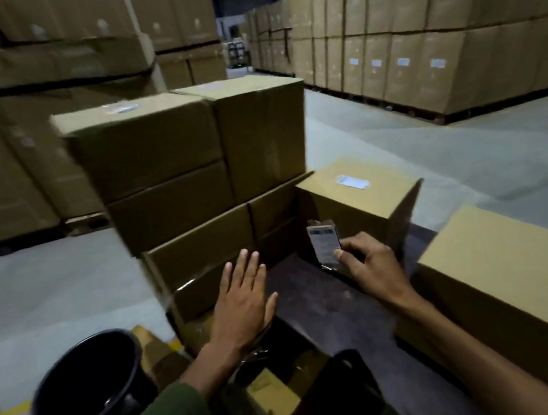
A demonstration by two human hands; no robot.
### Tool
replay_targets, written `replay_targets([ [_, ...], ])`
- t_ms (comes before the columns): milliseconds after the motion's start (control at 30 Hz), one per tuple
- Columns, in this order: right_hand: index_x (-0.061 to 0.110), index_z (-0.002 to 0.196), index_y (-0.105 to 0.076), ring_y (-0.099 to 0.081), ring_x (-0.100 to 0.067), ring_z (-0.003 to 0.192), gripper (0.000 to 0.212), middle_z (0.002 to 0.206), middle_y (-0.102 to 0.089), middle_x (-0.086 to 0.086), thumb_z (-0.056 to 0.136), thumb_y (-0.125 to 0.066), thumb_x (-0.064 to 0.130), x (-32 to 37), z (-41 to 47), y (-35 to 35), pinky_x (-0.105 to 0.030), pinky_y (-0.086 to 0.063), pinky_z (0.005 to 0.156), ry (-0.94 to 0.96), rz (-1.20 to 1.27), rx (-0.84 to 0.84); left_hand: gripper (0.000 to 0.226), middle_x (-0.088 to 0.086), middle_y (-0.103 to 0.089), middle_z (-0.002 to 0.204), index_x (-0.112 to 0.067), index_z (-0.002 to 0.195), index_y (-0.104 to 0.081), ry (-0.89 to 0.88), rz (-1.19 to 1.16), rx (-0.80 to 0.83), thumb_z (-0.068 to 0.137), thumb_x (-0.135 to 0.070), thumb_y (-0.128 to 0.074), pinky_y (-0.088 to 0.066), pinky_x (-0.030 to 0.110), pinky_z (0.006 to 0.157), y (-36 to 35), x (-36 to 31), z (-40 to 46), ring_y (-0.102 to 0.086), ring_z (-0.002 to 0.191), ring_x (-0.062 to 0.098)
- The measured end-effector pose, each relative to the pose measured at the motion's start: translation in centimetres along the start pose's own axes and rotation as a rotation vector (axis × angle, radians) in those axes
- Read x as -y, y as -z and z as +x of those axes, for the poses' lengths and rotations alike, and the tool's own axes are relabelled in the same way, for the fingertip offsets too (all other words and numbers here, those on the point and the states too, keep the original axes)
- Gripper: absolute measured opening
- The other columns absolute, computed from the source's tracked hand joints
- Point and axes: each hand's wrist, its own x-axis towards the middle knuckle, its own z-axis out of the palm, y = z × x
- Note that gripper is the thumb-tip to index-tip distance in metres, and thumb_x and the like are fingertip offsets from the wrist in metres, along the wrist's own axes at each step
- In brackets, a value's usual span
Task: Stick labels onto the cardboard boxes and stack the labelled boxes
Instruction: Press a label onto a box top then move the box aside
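**Label sheets in the right hand beside the stacked cartons**

The right hand (371, 264) pinches a small stack of white printed label sheets (325, 246) between thumb and curled fingers; the sheets stand nearly upright, with dark print and a code block near the top edge. The left hand (242, 300) is flat, fingers straight and together, palm down just in front of the lowest carton of the stack of plain brown cardboard boxes (171, 171). That stack rises several tiers on the dark wooden pallet (318, 298), and a blurred white label lies on its top left box. Just right of the stack, a lower brown box (357, 197) carries a white rectangular label (352, 182) on its top face. Another long brown carton (516, 281) lies at the right, its visible faces bare.

A round black plastic bucket (90, 381) stands at lower left on the grey concrete floor (36, 305); its inside is dark, and its contents cannot be made out.
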Motion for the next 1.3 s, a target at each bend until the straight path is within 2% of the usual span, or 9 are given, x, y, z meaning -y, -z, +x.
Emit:
replay_targets([
  [167, 0.013, 0.109, -0.071, -0.058, -0.013, 0.086, 0.017, 0.092, -0.058, 0.000, 0.094, -0.063, 0.018, 6.5, 1.3, -11.8, -0.012, -0.039, 0.072, 0.174, -0.032, 0.211, 0.069, 0.017, -0.041, 0.151, -0.002, 0.138, -0.052, 0.236, 0.041, 0.065, 0.096, -0.051, -0.026, -0.018, 0.051, 0.114, -0.8, 10.9, -7.0, -0.027, 0.145, 0.034],
  [300, 0.015, 0.101, -0.074, -0.059, -0.009, 0.082, 0.013, 0.089, -0.063, 0.002, 0.090, -0.069, 0.018, 11.5, 1.1, -21.0, -0.016, -0.044, 0.071, 0.283, -0.025, 0.306, 0.069, 0.018, -0.044, 0.149, -0.003, 0.137, -0.054, 0.396, 0.075, 0.119, 0.096, -0.049, -0.025, -0.020, 0.052, 0.113, -1.6, 18.5, -13.5, -0.032, 0.143, 0.035],
  [467, 0.018, 0.091, -0.074, -0.063, -0.016, 0.079, 0.008, 0.084, -0.066, 0.000, 0.085, -0.070, 0.022, 15.5, 0.0, -31.7, -0.034, -0.053, 0.070, 0.380, -0.046, 0.437, 0.067, 0.019, -0.046, 0.147, 0.001, 0.133, -0.057, 0.579, 0.066, 0.153, 0.091, -0.046, -0.032, -0.024, 0.051, 0.111, -2.7, 24.8, -20.5, -0.036, 0.141, 0.035],
  [633, 0.015, 0.090, -0.075, -0.059, -0.025, 0.081, 0.009, 0.081, -0.054, 0.000, 0.081, -0.073, 0.015, 18.5, -0.4, -40.1, -0.025, -0.040, 0.069, 0.457, -0.077, 0.483, 0.070, 0.019, -0.042, 0.150, 0.000, 0.139, -0.050, 0.743, 0.066, 0.152, 0.094, -0.049, -0.029, -0.020, 0.049, 0.113, -2.8, 29.5, -26.4, -0.034, 0.142, 0.035],
  [700, 0.015, 0.090, -0.074, -0.055, -0.022, 0.080, 0.011, 0.081, -0.044, 0.005, 0.080, -0.076, 0.012, 19.6, -0.3, -42.6, -0.022, -0.035, 0.068, 0.500, -0.100, 0.462, 0.073, 0.019, -0.040, 0.151, -0.001, 0.141, -0.048, 0.791, 0.069, 0.158, 0.100, -0.052, -0.018, -0.018, 0.049, 0.114, -2.8, 31.1, -28.2, -0.033, 0.143, 0.035],
  [767, 0.015, 0.090, -0.074, -0.053, -0.023, 0.077, 0.012, 0.079, -0.048, 0.001, 0.079, -0.077, 0.012, 20.5, -0.2, -45.0, -0.024, -0.037, 0.064, 0.557, -0.120, 0.434, 0.077, 0.021, -0.042, 0.150, 0.000, 0.139, -0.050, 0.827, 0.070, 0.178, 0.101, -0.052, -0.009, -0.018, 0.049, 0.114, -2.7, 32.3, -29.6, -0.035, 0.142, 0.036],
  [933, 0.016, 0.088, -0.072, -0.048, -0.022, 0.076, 0.006, 0.078, -0.051, -0.001, 0.082, -0.074, 0.019, 22.5, 0.4, -49.6, -0.036, -0.045, 0.061, 0.606, -0.243, 0.427, 0.077, 0.020, -0.039, 0.152, 0.000, 0.138, -0.051, 0.866, 0.073, 0.221, 0.102, -0.052, -0.007, -0.018, 0.051, 0.115, -3.4, 34.2, -32.0, -0.030, 0.144, 0.035],
  [1133, 0.020, 0.117, -0.065, -0.051, -0.029, 0.104, 0.030, 0.109, -0.061, -0.006, 0.088, -0.062, 0.026, 22.1, -0.5, -51.8, -0.042, -0.045, 0.087, 0.507, -0.453, 0.648, 0.077, 0.019, -0.040, 0.152, -0.002, 0.138, -0.053, 0.878, 0.035, 0.240, 0.101, -0.052, -0.007, -0.019, 0.051, 0.114, -4.9, 35.1, -32.8, -0.030, 0.144, 0.035],
  [1300, 0.022, 0.112, -0.067, -0.054, -0.026, 0.106, 0.023, 0.111, -0.063, -0.002, 0.091, -0.058, 0.025, 18.5, -2.6, -49.8, -0.042, -0.049, 0.087, 0.445, -0.467, 0.789, 0.072, 0.020, -0.044, 0.148, -0.001, 0.136, -0.054, 0.834, 0.005, 0.262, 0.101, -0.049, -0.013, -0.022, 0.053, 0.112, -6.5, 34.5, -32.1, -0.036, 0.141, 0.036],
])
